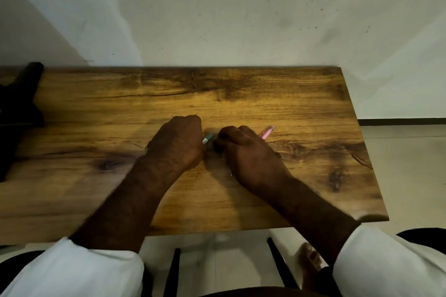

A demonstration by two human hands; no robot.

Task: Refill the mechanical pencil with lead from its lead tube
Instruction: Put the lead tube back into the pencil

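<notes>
My left hand point(178, 144) is curled in a fist on the wooden table point(96, 108) and grips a small teal lead tube point(208, 138), whose end with a white label sticks out to the right. My right hand point(246, 152) sits just right of it, its fingertips bunched close to the tube's end. What those fingers pinch is hidden. A pink mechanical pencil point(266, 132) pokes out beyond my right hand, pointing up and to the right; whether the hand holds it or it lies on the table is unclear.
A dark object point(19, 103) stands at the table's left edge. The table backs onto a pale wall point(241, 19). The right edge drops to a tiled floor. Black table legs and a bare foot point(310, 263) show below the near edge.
</notes>
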